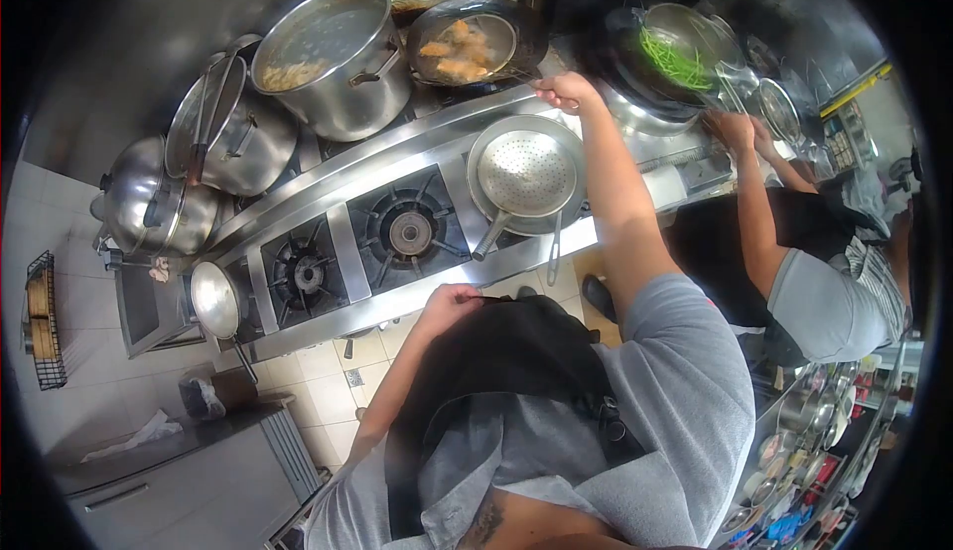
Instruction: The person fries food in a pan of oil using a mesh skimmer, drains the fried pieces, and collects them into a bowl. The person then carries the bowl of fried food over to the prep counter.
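Note:
My right hand (564, 91) is closed around the thin handle of a round wire skimmer (506, 46), reaching over the back of the stove. The skimmer is in a dark wok (425, 20), with golden-brown fried pieces (459, 51) in it. At my waist, my left hand (452, 304) is closed with its fingertips at the edge of my black apron (496, 346). Between my arms, a perforated metal strainer (528, 170) rests over a metal bowl (480, 143), its handle pointing towards me.
A large stockpot (372, 103) of cloudy liquid stands left of the wok, beside more lidded pots (260, 148). Two burners (409, 234) show in front, with a small pan (213, 297) at left. At right, a co-worker's hands (733, 131) are by a wok of green vegetables (675, 62).

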